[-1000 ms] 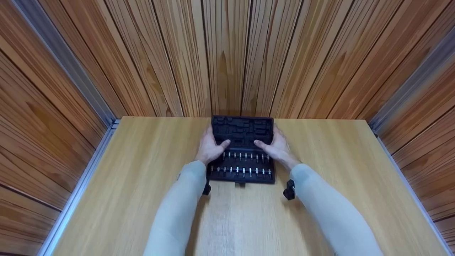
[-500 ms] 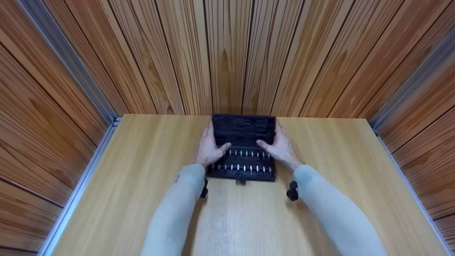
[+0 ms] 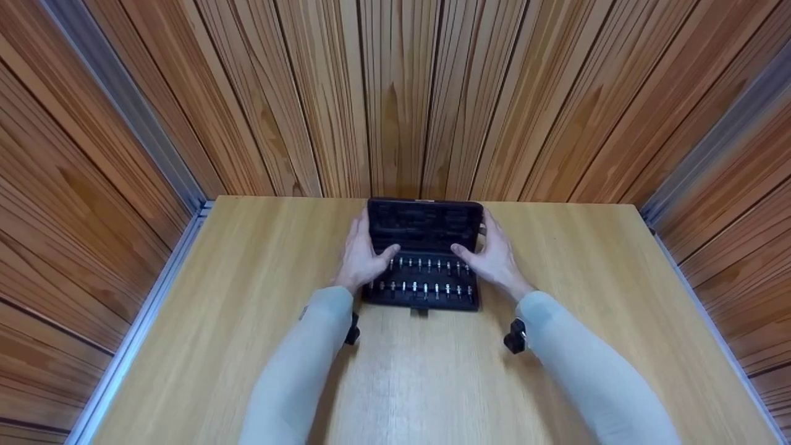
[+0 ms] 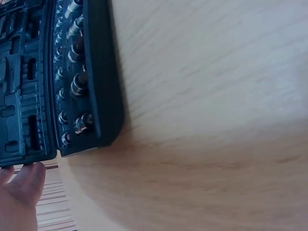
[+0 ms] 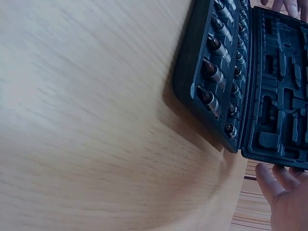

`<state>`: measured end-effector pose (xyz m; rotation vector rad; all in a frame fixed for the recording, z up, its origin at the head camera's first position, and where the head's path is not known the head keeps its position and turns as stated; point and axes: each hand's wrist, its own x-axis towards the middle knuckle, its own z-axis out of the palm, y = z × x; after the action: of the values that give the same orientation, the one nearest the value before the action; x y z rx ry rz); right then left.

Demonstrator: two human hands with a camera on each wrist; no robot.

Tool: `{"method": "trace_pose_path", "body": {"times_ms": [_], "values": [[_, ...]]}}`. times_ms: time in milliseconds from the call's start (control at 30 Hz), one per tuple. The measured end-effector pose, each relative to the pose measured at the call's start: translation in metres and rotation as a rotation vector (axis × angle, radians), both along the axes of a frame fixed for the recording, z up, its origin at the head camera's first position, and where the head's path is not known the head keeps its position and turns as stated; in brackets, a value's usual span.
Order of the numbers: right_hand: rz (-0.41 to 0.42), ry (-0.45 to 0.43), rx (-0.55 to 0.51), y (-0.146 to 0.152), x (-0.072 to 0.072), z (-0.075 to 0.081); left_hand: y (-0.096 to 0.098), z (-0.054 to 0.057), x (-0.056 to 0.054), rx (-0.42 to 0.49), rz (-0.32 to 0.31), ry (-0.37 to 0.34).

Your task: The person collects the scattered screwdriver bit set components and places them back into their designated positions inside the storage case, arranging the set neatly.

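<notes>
A black bit-socket case [image 3: 426,276] stands unfolded near the table's far edge, its lid [image 3: 425,224] tilted up at the back. Two rows of silver bit sockets [image 3: 425,289] sit upright in the base. My left hand [image 3: 363,259] lies along the lid's left side, thumb reaching over the front near the hinge. At the other side my right hand [image 3: 496,258] mirrors it. Both wrist views show extended fingers [image 5: 270,183] at the lid's edge, and moulded slots inside the lid [image 4: 19,96]. The lid's back face is hidden.
The wooden table [image 3: 420,383] carries the case. A wood-plank wall [image 3: 395,99] rises right behind the far edge, with metal rails [image 3: 148,290] along the sides. A small latch tab [image 3: 419,313] juts from the case front. Each wrist wears a black camera [image 3: 515,337].
The lid has swung a little further up, its top edge coming toward me. My hands have kept to its sides, the right one shifting slightly outward. The view has tipped slightly.
</notes>
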<state>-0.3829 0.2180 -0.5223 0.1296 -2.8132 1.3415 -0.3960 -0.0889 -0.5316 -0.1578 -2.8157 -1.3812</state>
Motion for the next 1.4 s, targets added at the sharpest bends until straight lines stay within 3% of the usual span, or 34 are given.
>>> {"method": "trace_pose_path", "body": {"times_ms": [300,600,900,1100,1400], "values": [[0.030,0.044,-0.047,0.004,0.003,-0.001,-0.005,0.002,0.001,0.021,-0.010,0.009],[0.047,0.095,0.077,0.008,0.006,0.002,-0.012,-0.001,0.001,0.018,-0.064,0.160],[0.076,0.100,0.196,0.015,0.010,-0.001,-0.014,-0.004,0.003,-0.106,-0.101,0.153],[0.101,0.114,0.241,0.019,0.012,-0.002,-0.017,-0.007,0.004,-0.217,-0.129,0.204],[0.112,0.155,0.232,0.021,0.013,-0.006,-0.024,-0.008,0.008,-0.187,-0.109,0.193]]}}
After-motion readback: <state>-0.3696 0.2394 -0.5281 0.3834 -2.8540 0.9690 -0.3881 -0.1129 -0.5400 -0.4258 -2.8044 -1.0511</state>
